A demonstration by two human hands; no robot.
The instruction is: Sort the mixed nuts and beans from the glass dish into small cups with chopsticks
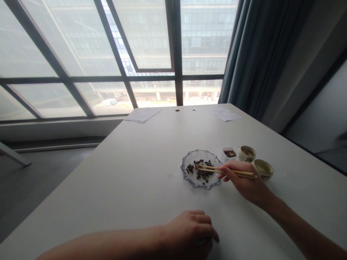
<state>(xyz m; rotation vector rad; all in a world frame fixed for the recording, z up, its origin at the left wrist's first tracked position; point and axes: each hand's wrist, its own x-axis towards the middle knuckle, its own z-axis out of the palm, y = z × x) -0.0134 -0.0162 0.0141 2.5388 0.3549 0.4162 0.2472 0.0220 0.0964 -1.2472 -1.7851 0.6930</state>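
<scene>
My right hand (244, 180) is closed around a pair of wooden chopsticks (238, 172), which point left over a scalloped clear glass plate (187, 179). Dark seeds (204, 176), similar to melon seeds, lie scattered on that plate. The chopstick tips are among them, by a browner piece (197, 166); whether they pinch it I cannot tell. On the table nearer to me rests my left hand (192, 231), loosely bent and holding nothing, with a gap between forefinger and thumb. Just beyond my right hand are a small white dish (229, 154) of brown pieces and two cups.
One pale cup (247, 153) has something brownish inside; the other pale cup (263, 168) is partly behind my right hand. Papers (143, 115) and more sheets (227, 115) lie at the far end of the white table (130, 173). Windows and a dark curtain (252, 54) stand beyond.
</scene>
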